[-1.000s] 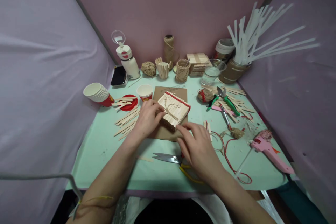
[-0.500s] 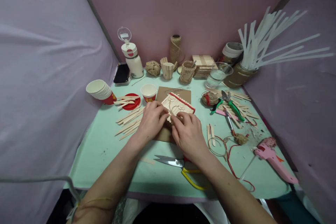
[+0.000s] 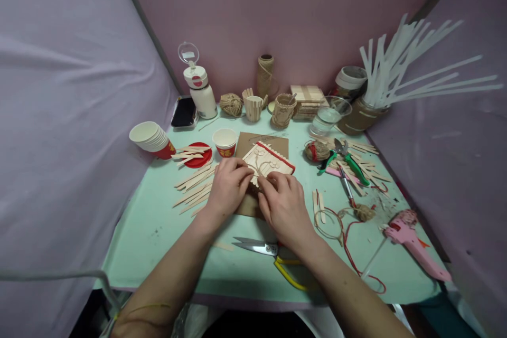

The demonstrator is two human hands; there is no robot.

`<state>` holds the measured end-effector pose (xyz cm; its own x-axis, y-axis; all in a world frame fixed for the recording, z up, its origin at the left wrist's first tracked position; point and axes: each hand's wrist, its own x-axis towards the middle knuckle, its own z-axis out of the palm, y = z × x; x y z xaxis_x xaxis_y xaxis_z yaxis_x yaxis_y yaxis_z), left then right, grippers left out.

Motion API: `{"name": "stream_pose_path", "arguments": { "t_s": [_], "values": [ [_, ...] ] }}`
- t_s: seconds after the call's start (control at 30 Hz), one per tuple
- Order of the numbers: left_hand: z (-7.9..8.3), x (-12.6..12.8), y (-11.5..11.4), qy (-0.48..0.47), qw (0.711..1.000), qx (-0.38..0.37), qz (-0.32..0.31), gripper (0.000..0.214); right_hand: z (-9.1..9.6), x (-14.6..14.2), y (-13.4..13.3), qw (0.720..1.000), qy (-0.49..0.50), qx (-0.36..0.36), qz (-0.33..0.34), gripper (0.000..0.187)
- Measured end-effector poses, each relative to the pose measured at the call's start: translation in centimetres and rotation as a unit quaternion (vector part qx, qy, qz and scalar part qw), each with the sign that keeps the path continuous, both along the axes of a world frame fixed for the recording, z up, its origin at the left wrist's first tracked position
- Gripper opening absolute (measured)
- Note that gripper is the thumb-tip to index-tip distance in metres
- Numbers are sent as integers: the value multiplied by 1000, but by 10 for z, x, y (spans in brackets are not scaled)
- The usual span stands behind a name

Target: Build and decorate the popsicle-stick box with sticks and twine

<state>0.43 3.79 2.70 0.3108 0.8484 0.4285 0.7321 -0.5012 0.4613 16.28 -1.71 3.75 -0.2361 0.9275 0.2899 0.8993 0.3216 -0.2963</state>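
Note:
A small panel of craft sticks (image 3: 273, 159) with a red edge and twine decoration lies on a brown card (image 3: 249, 142) in the middle of the mint-green table (image 3: 158, 222). My left hand (image 3: 227, 186) rests on the panel's near left corner, fingers curled onto it. My right hand (image 3: 283, 206) presses on the near edge beside it, fingertips pinched at the twine. Both hands touch each other over the panel.
Yellow-handled scissors (image 3: 273, 253) lie just behind my right wrist. Loose craft sticks (image 3: 194, 182), red paper cups (image 3: 152, 140) and a red lid sit left. Green pliers (image 3: 348, 158), red cord (image 3: 352, 248) and a pink glue gun (image 3: 414, 240) lie right. Jars, twine spools and a bottle line the back.
My right hand has moved up from the table near the scissors onto the stick panel, meeting my left hand. The left hand stays on the panel. The view shifted slightly.

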Motion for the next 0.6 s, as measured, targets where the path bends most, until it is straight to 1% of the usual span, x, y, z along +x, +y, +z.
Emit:
{"name": "stream_pose_path", "arguments": {
  "t_s": [0.33,0.6],
  "values": [
    [-5,2,4,-50,998,-31,9,8,-4,-1,-1,1000,5,3,-2,35],
    [-5,3,3,-56,998,-38,16,7,-6,-1,-2,1000,11,5,-4,36]
  ]
}}
